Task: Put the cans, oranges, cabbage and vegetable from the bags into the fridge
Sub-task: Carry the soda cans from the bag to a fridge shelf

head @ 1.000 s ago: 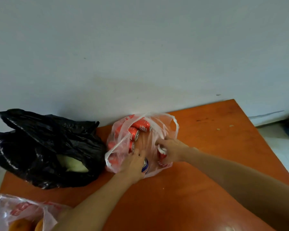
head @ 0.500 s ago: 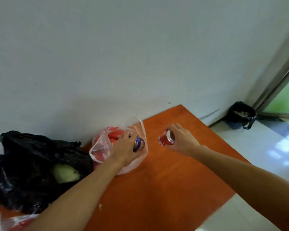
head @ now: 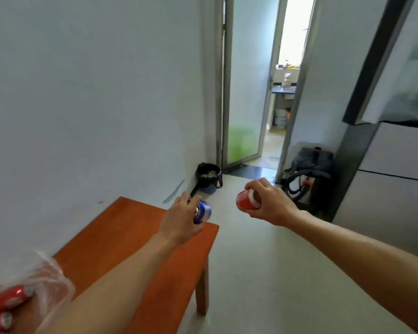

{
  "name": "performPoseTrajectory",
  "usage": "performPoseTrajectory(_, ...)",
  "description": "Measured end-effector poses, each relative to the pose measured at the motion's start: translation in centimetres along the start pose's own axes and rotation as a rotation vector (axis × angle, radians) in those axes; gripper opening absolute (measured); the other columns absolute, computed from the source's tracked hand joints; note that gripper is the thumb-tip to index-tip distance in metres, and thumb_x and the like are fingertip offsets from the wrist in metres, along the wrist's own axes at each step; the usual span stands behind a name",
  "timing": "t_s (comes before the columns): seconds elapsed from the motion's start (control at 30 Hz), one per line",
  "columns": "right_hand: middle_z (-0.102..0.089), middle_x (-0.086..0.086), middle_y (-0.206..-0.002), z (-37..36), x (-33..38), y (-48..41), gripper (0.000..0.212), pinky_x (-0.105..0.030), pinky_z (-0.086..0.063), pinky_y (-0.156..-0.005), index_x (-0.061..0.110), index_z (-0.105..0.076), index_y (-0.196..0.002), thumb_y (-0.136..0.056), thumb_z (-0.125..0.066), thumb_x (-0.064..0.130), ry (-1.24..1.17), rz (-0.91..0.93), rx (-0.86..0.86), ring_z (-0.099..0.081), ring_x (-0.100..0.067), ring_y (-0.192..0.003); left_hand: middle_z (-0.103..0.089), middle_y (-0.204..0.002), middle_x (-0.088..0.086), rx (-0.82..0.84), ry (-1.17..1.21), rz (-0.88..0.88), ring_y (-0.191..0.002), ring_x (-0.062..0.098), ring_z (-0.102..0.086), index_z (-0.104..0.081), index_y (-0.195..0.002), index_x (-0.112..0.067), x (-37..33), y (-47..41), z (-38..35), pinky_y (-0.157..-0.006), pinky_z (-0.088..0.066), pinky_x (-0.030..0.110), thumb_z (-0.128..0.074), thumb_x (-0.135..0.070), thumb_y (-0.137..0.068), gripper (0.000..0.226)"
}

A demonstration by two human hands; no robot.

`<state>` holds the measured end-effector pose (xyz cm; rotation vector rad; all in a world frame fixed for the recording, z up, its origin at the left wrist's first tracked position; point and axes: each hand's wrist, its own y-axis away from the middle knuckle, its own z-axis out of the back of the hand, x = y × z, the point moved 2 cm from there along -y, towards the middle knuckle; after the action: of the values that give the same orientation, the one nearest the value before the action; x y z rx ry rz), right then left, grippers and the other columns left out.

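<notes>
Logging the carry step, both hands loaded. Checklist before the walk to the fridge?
1. Left hand grips blue can: ok.
2. Right hand grips red can: ok.
3. Floor toward fridge bare: ok in view; backpack sits against the wall beside it.
4. Fridge door open: not ok; the grey fronts look shut.
5. Free hand for the door: not ok; both are full.
6. Bag on table emptied: not ok; cans remain inside.
</notes>
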<state>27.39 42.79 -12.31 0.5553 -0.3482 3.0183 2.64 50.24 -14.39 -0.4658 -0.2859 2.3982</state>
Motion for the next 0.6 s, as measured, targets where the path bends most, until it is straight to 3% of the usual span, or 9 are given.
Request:
performPoseTrajectory(0.27, -0.051, -0.001, -0.121, 13.9, -22.0, 13.0, 0.051, -0.024, -0.038, -0.071, 0.025, -0.052, -0.122, -0.078, -0.073, 0.038, 0.122, -0.232, -0.203, -0.060, -0.026, -0.092, -0.054, -0.103, 0.008, 0.027, 0.106, -0.321, -0.089, 0.031, -0.057, -0.057, -0.116, -0.015, -26.4, -10.6, -9.3, -0.068, -0.055, 0.040, -0.076, -0.029, -0.067, 0.054)
performPoseTrajectory(0.5, -0.051, -0.002, -0.122, 22.8, -36.2, 21.9, 0.060, -0.031, -0.052, -0.074, 0.023, -0.048, -0.127, -0.076, -0.075, 0.039, 0.289, -0.381, -0.248, -0.061, -0.025, -0.094, -0.055, -0.106, 0.004, 0.038, 0.169, -0.581, -0.086, 0.024, -0.058, -0.055, -0.118, -0.017, -44.6, -16.8, -15.0, -0.068, -0.053, 0.031, -0.077, -0.040, -0.070, 0.057)
performPoseTrajectory(0.6, -0.054, -0.004, -0.119, 25.6, -41.4, 23.9, 0.061, -0.022, -0.041, -0.070, 0.021, -0.051, -0.126, -0.073, -0.078, 0.036, 0.330, -0.448, -0.313, -0.060, -0.024, -0.092, -0.053, -0.109, 0.004, 0.043, 0.188, -0.644, -0.092, 0.022, -0.057, -0.051, -0.121, -0.019, -50.1, -20.5, -18.0, -0.072, -0.056, 0.035, -0.077, -0.042, -0.071, 0.061)
